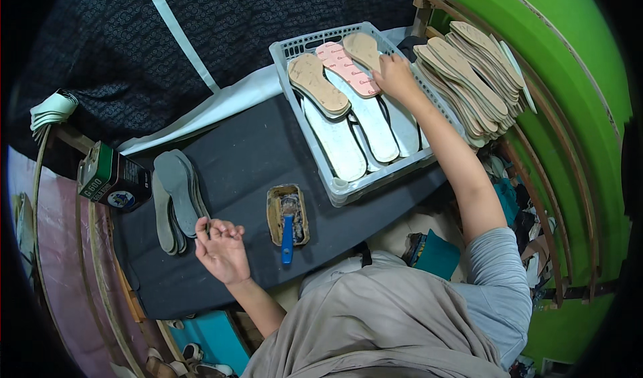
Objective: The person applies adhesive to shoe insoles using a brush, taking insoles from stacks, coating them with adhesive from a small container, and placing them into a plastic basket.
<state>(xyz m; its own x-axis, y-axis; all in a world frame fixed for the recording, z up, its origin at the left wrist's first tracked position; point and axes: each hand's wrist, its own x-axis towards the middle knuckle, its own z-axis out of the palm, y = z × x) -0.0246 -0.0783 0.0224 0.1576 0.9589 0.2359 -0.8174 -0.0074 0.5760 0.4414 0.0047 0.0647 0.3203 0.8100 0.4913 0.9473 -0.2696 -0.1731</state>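
Observation:
My right hand (pixel 396 78) reaches into the white plastic crate (pixel 320 157), its fingers closed at the edge of a tan insole (pixel 362 48). Beside that lie a pink printed insole (pixel 345 66) and another tan insole (pixel 315 83), on top of pale, dark-edged soles (pixel 338 147). My left hand (pixel 224 252) is palm up above the black table with its fingers half curled and apart, holding nothing. Close to its fingertips rests a stack of grey insoles (pixel 177 184). Part of the insole under my right hand is hidden.
A shallow glue tray (pixel 274 220) with a blue-handled brush (pixel 287 237) sits on the black table (pixel 248 150). A dark green can (pixel 114 177) stands at left. Piled tan insoles (pixel 469 83) lie right of the crate. A wooden rail (pixel 536 164) runs along the green wall.

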